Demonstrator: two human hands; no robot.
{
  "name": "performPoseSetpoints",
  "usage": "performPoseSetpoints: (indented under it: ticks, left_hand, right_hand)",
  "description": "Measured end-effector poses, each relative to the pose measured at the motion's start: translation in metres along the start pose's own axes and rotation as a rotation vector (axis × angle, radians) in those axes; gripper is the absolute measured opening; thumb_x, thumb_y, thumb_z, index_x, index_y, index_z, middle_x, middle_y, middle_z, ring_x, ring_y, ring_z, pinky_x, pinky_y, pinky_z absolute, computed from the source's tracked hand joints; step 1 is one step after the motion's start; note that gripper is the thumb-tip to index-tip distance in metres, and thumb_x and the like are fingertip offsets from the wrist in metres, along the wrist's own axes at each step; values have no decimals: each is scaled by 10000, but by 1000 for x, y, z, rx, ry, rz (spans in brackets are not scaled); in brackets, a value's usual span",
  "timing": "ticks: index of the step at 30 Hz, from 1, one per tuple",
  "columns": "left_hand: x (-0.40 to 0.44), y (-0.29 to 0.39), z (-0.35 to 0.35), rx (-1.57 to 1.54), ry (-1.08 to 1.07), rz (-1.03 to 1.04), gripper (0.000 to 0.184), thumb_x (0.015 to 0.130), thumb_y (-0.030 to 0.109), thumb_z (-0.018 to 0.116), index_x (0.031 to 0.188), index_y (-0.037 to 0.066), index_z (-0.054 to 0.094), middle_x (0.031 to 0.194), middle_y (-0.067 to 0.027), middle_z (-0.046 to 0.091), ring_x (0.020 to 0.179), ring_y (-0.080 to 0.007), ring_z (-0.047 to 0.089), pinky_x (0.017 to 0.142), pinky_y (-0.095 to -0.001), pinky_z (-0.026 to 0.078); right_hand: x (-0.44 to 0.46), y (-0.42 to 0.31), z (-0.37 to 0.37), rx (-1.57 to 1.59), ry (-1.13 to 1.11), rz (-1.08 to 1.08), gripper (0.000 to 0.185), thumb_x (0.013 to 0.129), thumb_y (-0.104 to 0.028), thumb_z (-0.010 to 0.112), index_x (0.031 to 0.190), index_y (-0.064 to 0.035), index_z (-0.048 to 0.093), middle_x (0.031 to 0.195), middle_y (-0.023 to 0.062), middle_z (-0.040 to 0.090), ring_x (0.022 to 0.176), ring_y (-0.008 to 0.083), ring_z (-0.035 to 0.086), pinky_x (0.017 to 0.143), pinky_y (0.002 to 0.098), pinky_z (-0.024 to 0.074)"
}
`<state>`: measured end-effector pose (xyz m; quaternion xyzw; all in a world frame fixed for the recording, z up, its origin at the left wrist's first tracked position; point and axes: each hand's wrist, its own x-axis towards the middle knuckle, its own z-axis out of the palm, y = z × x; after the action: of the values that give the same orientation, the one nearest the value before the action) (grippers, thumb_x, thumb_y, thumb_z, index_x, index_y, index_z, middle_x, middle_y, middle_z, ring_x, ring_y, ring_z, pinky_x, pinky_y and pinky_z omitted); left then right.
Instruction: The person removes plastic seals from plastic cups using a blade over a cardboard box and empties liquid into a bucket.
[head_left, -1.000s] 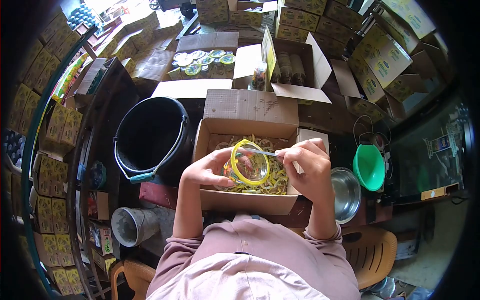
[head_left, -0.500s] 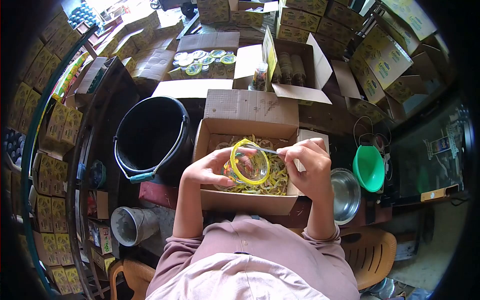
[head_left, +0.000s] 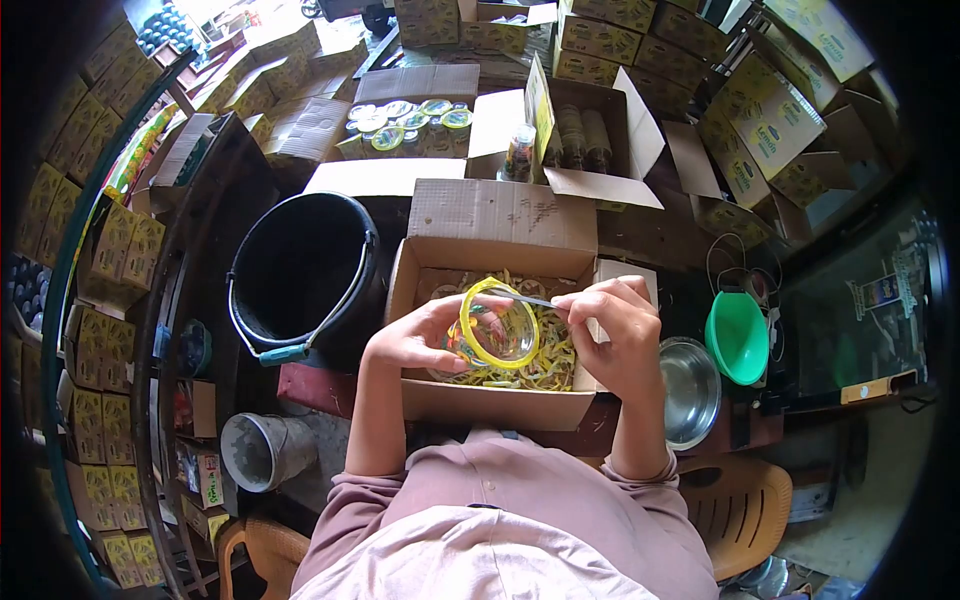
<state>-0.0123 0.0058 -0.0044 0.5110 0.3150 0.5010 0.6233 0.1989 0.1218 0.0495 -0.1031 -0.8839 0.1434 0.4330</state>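
Note:
A clear plastic cup [head_left: 515, 335] with a yellow rim is tilted with its mouth toward the camera. My left hand [head_left: 425, 335] is wrapped round its left side. My right hand [head_left: 615, 320] pinches a thin metal blade-like tool [head_left: 535, 299], whose far end reaches the upper part of the yellow rim. Beneath both hands stands an open cardboard box [head_left: 500, 402]. Yellow strips and scraps [head_left: 555, 362] lie in it, partly hidden behind the cup and my hands.
A black bucket [head_left: 300, 270] is left of the box, a grey bucket [head_left: 262, 452] lower left. On the right are a metal bowl [head_left: 690, 392] and a green basin [head_left: 738, 338]. Behind stand a box of lidded cups [head_left: 400, 125] and an open carton [head_left: 640, 125].
Both hands have stayed in nearly the same place. The tool's angle at the rim has shifted slightly since the earliest frame.

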Motion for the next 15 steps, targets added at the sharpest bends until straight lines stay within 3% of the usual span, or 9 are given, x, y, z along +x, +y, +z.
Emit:
performPoseSetpoints:
  ticks: [15]
  left_hand:
    - [-4, -7, -3, -62, 62, 12, 735, 657, 149, 712, 1289, 3, 367, 1033, -88, 543, 992, -157, 508, 909, -279, 386]
  right_hand:
    - [-8, -5, 4, 6, 25, 56, 176, 630, 44, 647, 701, -89, 555, 720, 5, 641, 652, 154, 587, 652, 295, 393]
